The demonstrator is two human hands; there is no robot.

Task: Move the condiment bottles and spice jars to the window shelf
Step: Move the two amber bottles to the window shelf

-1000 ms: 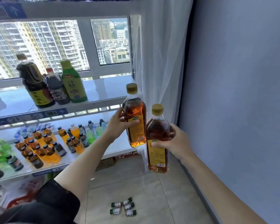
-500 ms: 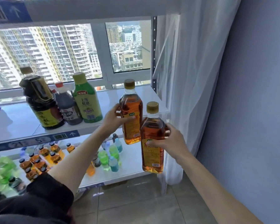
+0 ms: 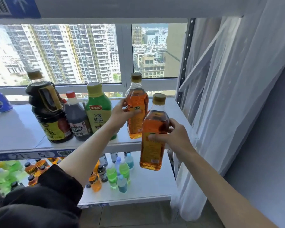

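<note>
Left hand (image 3: 122,112) grasps the farther amber oil bottle (image 3: 136,106) around its labelled middle, thumb across the front; the bottle stands upright with its base at the window shelf (image 3: 15,129), whether resting on it or just above cannot be told. Right hand (image 3: 173,137) grasps the nearer amber oil bottle (image 3: 153,139) around its body, fingers wrapped over the label. This bottle is upright and held in the air in front of the shelf's near edge, its base below shelf level, just right of the other. To the left on the same shelf, side by side: a green-labelled sauce bottle (image 3: 99,112), a small dark vinegar bottle (image 3: 76,117) and a large dark soy sauce jug (image 3: 48,109). A blue can (image 3: 0,102) sits at far left. The lower shelf (image 3: 148,183) carries small coloured drink bottles (image 3: 117,171). A sheer white curtain (image 3: 229,99) hangs at right.
</note>
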